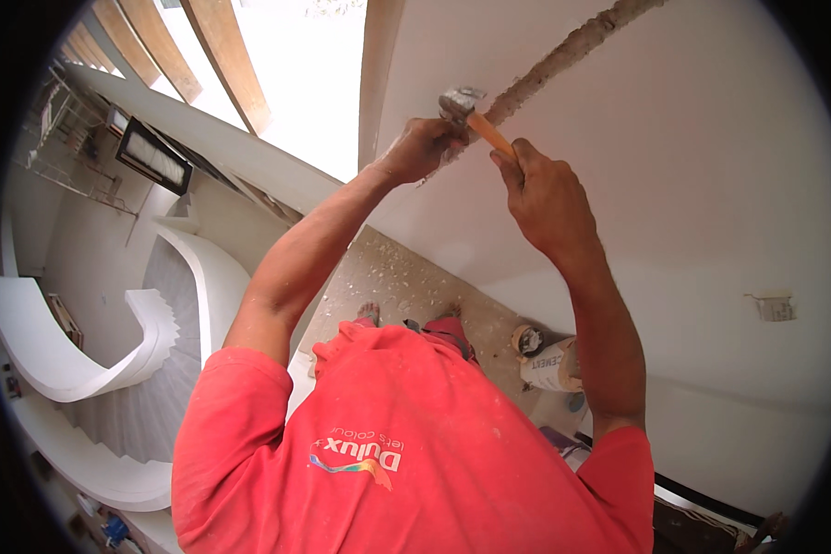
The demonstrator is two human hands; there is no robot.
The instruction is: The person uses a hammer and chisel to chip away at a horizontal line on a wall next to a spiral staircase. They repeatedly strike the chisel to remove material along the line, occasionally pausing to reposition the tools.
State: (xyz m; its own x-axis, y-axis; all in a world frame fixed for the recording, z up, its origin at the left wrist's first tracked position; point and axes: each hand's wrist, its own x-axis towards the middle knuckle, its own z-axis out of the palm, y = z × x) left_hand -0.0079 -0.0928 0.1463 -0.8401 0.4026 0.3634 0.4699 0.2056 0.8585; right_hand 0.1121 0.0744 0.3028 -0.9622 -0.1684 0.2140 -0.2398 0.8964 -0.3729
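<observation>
The work is all at the rough groove [563, 60] cut into the pale wall [683, 185], a jagged grey-brown line, and from where I stand I'd use it as the marker. The hammer [491, 137] is at the groove's near end, its metal head just beside the line and its orange handle slanting away to the right. The right hand [549, 198] is wrapped firmly around that handle, to the right of the groove. The left hand [431, 148] is beside the groove, to its left, fingers curled in close to the hammer head; I can't tell what, if anything, it pinches, since the fingers hide it.

My guess is that the step in hand is chipping along the groove, with the left hand perhaps steadying a small tool. The next move, I'd say, calls for short, controlled taps, the striking face lined up with the groove and clear of the left knuckles.

Beyond the groove to the left are wooden slats [222, 55]. On the floor [383, 263] below it pale flecks lie scattered, and farther right of these stands a whitish sack [549, 367].
</observation>
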